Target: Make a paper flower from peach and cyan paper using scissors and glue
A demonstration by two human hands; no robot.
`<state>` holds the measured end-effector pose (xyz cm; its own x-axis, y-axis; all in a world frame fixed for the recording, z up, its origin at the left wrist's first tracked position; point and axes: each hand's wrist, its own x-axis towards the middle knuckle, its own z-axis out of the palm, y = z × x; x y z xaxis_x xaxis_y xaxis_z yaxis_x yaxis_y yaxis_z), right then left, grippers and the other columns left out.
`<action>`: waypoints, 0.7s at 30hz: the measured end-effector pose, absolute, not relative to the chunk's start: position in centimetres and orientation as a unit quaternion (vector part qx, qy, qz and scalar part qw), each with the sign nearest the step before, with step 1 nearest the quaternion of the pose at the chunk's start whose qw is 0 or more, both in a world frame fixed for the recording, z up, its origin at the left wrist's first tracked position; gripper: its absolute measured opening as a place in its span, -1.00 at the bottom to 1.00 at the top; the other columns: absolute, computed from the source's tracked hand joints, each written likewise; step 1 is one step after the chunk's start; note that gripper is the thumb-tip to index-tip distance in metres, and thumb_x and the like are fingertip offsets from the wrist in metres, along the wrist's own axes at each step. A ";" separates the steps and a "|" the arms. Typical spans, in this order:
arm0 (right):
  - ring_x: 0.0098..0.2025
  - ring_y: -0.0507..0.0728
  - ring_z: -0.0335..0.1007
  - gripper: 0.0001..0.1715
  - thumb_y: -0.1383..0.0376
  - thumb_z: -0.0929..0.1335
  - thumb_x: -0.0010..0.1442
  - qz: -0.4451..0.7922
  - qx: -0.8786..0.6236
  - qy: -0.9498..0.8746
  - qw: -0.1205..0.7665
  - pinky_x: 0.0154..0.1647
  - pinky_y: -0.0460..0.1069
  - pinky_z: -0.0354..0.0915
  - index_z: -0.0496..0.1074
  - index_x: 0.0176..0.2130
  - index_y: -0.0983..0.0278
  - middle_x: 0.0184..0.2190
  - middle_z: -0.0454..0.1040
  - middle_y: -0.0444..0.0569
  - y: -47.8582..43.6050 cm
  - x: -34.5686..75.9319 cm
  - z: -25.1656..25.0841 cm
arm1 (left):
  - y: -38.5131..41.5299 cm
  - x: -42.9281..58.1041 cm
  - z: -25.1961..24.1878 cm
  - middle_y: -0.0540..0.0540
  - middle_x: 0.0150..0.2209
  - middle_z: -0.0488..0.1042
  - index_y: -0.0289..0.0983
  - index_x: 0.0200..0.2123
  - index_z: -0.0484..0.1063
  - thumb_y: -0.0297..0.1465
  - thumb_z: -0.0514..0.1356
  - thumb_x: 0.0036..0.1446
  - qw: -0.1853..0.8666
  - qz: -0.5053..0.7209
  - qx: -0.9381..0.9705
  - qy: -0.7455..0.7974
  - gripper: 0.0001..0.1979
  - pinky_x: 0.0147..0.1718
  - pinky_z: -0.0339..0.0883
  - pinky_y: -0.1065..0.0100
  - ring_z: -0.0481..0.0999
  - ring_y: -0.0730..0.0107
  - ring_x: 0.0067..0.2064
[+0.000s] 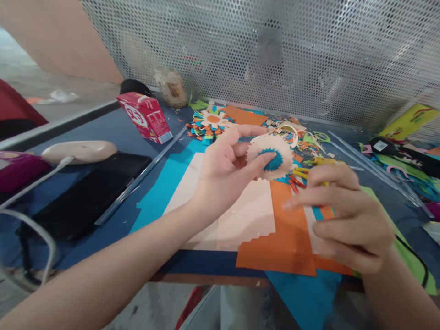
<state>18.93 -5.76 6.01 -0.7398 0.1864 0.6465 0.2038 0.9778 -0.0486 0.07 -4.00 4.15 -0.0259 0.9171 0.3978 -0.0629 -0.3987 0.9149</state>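
One paper disc, cream, toothed at the rim, with a smaller toothed blue centre; located above the pale sheets, near the middle of the view. Its face is turned toward the wearer; being round, it shows no evident long axis. Left hand: pinching the disc, thumb flat across the blue centre, fingers behind. Right hand: just beside, fingers partly curled, forefinger directed toward the disc; blurred, so whether it grips anything cannot be told. Hidden: part of the blue centre under the thumb, and the back of the disc. Hard to make out: small yellow pieces and red pieces, partly behind the right hand. Beneath and around: an orange sheet; a blue sheet at left; another blue sheet hanging past the table edge, cut off by the lower border; a green sheet, partly covered by the right hand. Beyond the disc: heaped paper scraps and a white paper flower, orange at its middle. Left side: red carton, black phone, clear rod, pale device with cable, purple object cut by the border. Right side: clear rods, yellow box. Backing: perforated panel.
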 end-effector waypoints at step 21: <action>-0.52 -0.02 0.36 -0.93 0.34 0.31 0.09 0.200 -0.402 -0.769 0.455 -0.56 -0.13 0.30 0.41 -0.42 0.23 -0.54 0.44 -0.15 -5.3 17.1 4.5 | -4.5 -0.1 3.0 -0.11 -0.07 0.39 -0.11 0.06 0.09 -0.46 0.24 -0.02 0.148 0.583 0.749 0.278 -0.42 -0.68 0.26 0.56 0.48 0.52 -0.40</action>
